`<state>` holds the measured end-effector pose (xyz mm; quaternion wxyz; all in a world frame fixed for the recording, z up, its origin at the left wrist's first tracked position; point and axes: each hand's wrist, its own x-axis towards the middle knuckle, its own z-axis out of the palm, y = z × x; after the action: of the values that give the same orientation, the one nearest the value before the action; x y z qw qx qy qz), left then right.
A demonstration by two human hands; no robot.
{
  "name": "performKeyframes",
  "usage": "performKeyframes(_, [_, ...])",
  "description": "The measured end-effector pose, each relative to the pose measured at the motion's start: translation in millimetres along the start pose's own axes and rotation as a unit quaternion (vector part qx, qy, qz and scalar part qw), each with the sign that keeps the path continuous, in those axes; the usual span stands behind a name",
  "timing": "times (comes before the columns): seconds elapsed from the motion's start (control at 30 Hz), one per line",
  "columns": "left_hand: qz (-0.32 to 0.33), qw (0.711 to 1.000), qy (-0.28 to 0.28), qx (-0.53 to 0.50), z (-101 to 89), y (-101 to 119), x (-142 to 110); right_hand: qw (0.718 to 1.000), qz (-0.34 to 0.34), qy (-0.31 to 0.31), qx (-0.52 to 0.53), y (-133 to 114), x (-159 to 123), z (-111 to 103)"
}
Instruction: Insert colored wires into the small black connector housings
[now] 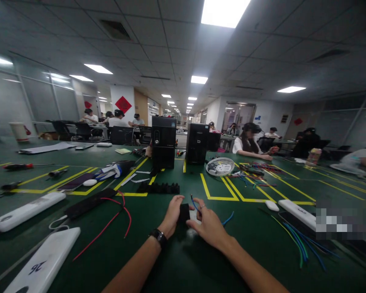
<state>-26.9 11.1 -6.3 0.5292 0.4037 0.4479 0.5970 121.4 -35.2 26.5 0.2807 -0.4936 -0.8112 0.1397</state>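
Note:
My left hand (171, 215), with a black watch on its wrist, is curled round a small black block (184, 212) low in the middle of the view. My right hand (208, 226) meets it from the right, its fingers pinched on a thin blue wire (194, 203) at the block. Another length of blue wire (228, 219) trails out to the right of that hand. Both hands rest just above the dark green table (158, 260).
A red wire (110, 224), a black strip (90, 202) and white power strips (26, 211) lie left. A black connector row (158, 188) and two black computer towers (164, 141) stand ahead. Bundled blue and green wires (299, 242) lie right. Other people sit at the far side.

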Motion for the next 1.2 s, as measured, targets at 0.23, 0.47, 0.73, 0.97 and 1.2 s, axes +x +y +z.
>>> performKeyframes(0.23, [0.116, 0.984, 0.0, 0.133, 2.6, 0, -8, 0.997, -0.001, -0.055, -0.059, 15, 10, 4])
performKeyframes(0.47, [0.342, 0.852, 0.085, 0.387, -42.5, 16, 17, 0.986, 0.042, -0.072, -0.142, 66, 73, -7])
performKeyframes(0.73, [0.34, 0.775, 0.17, 0.504, -75.9, 22, 37, 0.991, 0.015, -0.04, -0.127, 83, 125, 27])
performKeyframes(0.97, [0.272, 0.781, 0.178, 0.533, -74.9, 18, 42, 0.996, -0.022, 0.003, -0.091, 93, 134, 42])
performKeyframes(1.2, [0.255, 0.785, 0.181, 0.535, -73.8, 16, 45, 0.996, -0.028, 0.004, -0.085, 84, 136, 44])
